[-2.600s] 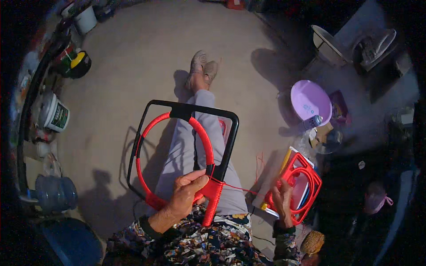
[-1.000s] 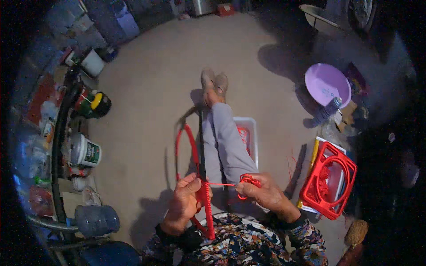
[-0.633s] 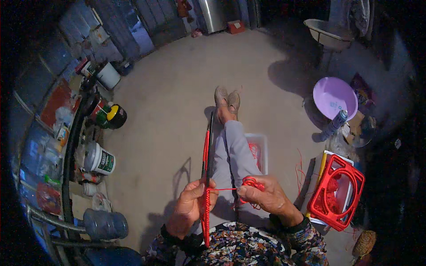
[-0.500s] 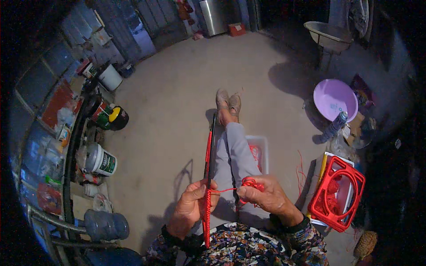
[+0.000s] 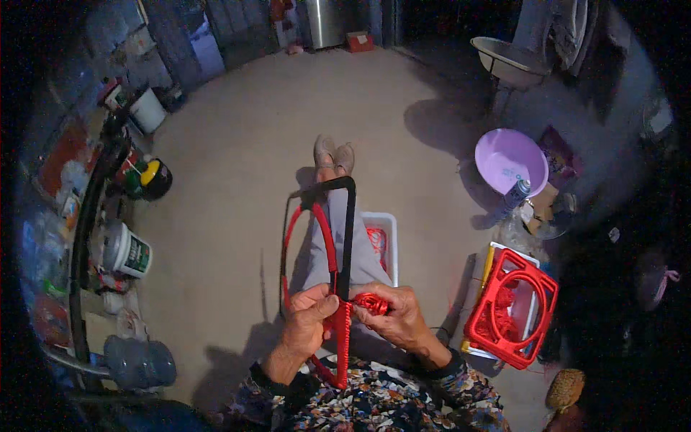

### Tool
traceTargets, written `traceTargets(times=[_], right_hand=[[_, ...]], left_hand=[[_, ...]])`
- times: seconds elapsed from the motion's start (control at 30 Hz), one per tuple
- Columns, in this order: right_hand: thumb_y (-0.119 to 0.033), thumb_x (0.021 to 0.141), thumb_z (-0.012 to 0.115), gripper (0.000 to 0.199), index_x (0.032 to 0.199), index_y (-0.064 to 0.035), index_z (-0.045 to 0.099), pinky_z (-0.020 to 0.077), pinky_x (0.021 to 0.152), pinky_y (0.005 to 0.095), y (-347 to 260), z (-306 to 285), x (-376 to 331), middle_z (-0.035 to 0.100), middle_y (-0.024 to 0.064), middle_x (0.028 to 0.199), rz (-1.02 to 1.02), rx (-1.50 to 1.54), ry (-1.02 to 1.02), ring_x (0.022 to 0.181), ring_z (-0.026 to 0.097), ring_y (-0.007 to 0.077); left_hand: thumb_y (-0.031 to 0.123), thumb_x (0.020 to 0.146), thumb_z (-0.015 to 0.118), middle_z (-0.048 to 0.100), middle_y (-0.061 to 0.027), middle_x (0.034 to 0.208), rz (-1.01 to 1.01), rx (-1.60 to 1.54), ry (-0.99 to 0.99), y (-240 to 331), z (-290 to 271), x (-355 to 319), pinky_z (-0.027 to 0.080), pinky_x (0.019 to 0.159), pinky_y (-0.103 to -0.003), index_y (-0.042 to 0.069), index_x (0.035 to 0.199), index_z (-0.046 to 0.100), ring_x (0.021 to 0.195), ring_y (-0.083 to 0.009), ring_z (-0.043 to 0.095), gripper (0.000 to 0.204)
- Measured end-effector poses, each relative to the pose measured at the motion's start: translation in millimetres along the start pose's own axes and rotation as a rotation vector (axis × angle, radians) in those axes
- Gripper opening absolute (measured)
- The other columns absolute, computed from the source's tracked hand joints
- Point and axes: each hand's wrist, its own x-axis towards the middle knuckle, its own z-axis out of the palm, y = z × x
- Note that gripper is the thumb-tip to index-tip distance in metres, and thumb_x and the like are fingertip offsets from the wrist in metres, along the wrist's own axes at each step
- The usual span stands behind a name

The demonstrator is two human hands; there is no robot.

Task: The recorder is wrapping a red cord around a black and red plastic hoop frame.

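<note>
Upright in front of my lap stands a black frame [image 5: 350, 230] with a ring inside it, partly wrapped in red cord [image 5: 343, 345]. My left hand [image 5: 304, 325] is closed around its near part, thumb pressed beside the wrapped side. Just right of that side, my right hand [image 5: 398, 315] closes on a small bundle of red cord [image 5: 372, 304], its fingertips close to the frame. Where the cord meets the frame is partly hidden by my fingers. A frame fully covered in red [image 5: 497, 347] lies on a box at the right, with red cord visible through its openings.
A white plastic tub [image 5: 393, 248] with red material stands right of my legs. Farther right are a purple basin [image 5: 495, 160], a spray can [image 5: 515, 194] and a washbasin on a stand [image 5: 515, 65]. Buckets [image 5: 131, 253] and a large water bottle [image 5: 140, 362] line the left side.
The frame has turned from edge-on to showing its opening and inner ring. My right hand with the cord bundle has come in close to the frame; the stretched strand no longer shows.
</note>
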Motion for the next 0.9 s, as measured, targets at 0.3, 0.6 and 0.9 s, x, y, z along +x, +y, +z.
traceTargets(times=[0.3, 0.6, 0.9], right_hand=[[-0.002, 0.073, 0.067, 0.014, 0.087, -0.0009, 0.062, 0.0450, 0.058, 0.0224, 26, -8, -32, 0.064, 0.0027, 0.077, 0.013, -0.146, 0.021, 0.063, 0.056, 0.0082], [-0.005, 0.076, 0.067, 0.014, 0.089, -0.0007, 0.062, 0.0468, 0.067, 0.0233, 15, -4, -45, 0.064, 0.0055, 0.081, 0.426, 0.159, 0.190, 0.072, 0.059, 0.0105], [-0.016, 0.079, 0.069, 0.024, 0.090, -0.0020, 0.052, 0.0431, 0.047, 0.0322, -44, 11, -26, 0.056, 0.0117, 0.060, 0.194, -0.561, 0.036, 0.048, 0.056, 0.0210]], left_hand=[[0.016, 0.085, 0.063, 0.062, -0.0025, 0.077, -0.092, 0.113, -0.019, -26, 2, -14, 0.032, 0.040, -0.018, 0.000, 0.099, 0.059, 0.054, -0.0028, 0.049, 0.022], [0.024, 0.090, 0.056, 0.061, 0.0002, 0.076, -0.137, -0.026, -0.004, -25, 0, -20, 0.033, 0.042, -0.017, 0.003, 0.100, 0.058, 0.052, -0.0020, 0.047, 0.023], [0.022, 0.089, 0.056, 0.059, 0.0012, 0.073, -0.114, 0.030, 0.023, -26, -3, -20, 0.035, 0.040, -0.019, 0.006, 0.096, 0.058, 0.052, -0.0042, 0.047, 0.018]])
